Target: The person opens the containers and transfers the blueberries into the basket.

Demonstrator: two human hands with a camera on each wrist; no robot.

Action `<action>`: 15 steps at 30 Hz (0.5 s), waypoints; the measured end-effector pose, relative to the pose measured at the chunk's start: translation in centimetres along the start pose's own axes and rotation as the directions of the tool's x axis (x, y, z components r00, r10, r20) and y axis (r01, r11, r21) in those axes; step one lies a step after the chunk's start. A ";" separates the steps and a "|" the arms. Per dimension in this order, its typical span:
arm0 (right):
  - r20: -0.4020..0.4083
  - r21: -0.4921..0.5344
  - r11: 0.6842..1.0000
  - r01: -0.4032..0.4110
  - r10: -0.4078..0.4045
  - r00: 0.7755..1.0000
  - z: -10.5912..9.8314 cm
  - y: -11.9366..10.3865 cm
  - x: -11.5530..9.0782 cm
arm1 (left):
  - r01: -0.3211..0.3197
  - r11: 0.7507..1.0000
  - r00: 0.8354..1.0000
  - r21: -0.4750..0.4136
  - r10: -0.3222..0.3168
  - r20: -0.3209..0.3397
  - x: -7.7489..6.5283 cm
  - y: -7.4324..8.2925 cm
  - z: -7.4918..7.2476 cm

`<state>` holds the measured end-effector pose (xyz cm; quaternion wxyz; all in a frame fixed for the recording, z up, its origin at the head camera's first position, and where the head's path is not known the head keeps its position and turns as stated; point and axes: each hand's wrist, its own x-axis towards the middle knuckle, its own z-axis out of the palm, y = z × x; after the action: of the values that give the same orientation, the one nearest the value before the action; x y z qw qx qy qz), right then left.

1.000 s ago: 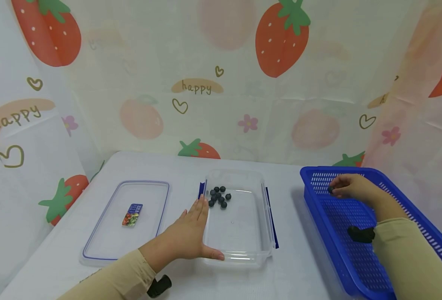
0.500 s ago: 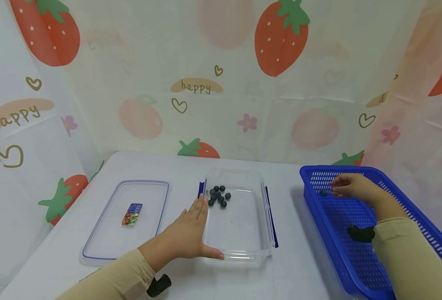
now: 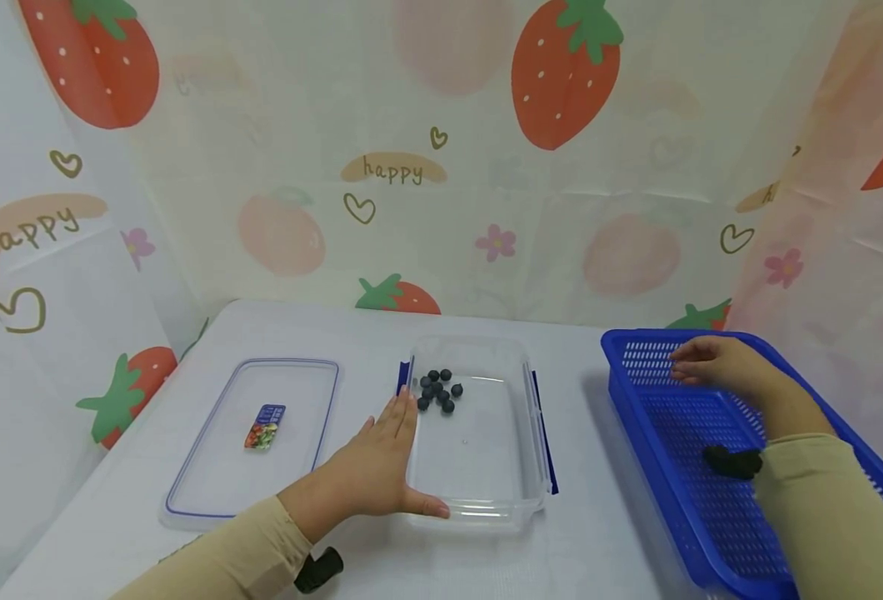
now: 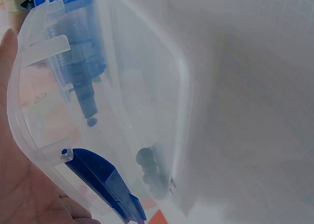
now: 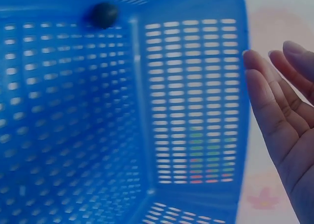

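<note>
In the head view, my left hand rests against the near left corner of a clear plastic container, fingers straight along its side and thumb at the front rim. Several blueberries lie in the container's far left part. My right hand is over the far end of a blue plastic basket, its fingers loosely bent with nothing between them. The right wrist view has one blueberry low in the basket near a corner, apart from the fingertips; the head view does not show it.
A clear lid with a blue seal and a printed label lies to the left of the container. Blue clips hang along the container's sides. A strawberry-print curtain stands behind the white table.
My right hand held a blueberry, then let it go in the basket. Since then the hand has drawn a little to the right. My left hand and the container's blueberries stay put.
</note>
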<state>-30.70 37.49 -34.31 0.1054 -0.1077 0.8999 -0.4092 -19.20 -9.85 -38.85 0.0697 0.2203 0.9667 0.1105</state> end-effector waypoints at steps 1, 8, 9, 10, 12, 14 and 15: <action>-0.003 0.003 1.000 0.013 -0.013 1.000 -0.2 -0.2 -0.1 | 0.000 1.000 1.000 -0.003 0.000 0.000 0.0 0.0 0.0; -0.046 0.049 0.994 0.098 -0.096 0.994 -1.2 -2.1 -0.2 | 0.002 1.000 1.000 -0.009 -0.002 -0.003 0.0 0.0 0.0; -0.045 0.066 0.993 0.102 -0.100 0.994 -1.3 -2.3 -0.2 | 0.002 1.000 1.000 -0.008 -0.002 -0.003 0.0 0.0 0.0; -0.045 0.081 0.991 0.110 -0.107 0.993 -1.3 -2.6 -0.1 | 0.002 1.000 1.000 -0.007 -0.002 -0.003 0.0 0.0 -0.1; -0.041 0.095 0.988 0.120 -0.117 0.992 -1.3 -3.2 0.0 | 0.003 1.000 1.000 -0.009 -0.003 -0.003 0.0 0.0 -0.1; -0.037 0.105 0.986 0.128 -0.125 0.992 -1.2 -3.8 0.2 | 0.003 1.000 1.000 -0.011 -0.003 -0.002 0.0 0.0 -0.1; -0.033 0.101 0.986 0.132 -0.129 0.991 -1.1 -4.3 0.3 | 0.004 1.000 1.000 -0.013 -0.004 -0.002 0.0 0.0 -0.2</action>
<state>-30.85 35.48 -30.36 0.0720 -0.1556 0.8700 -0.4622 -19.22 -9.89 -38.71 0.0704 0.2179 0.9664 0.1169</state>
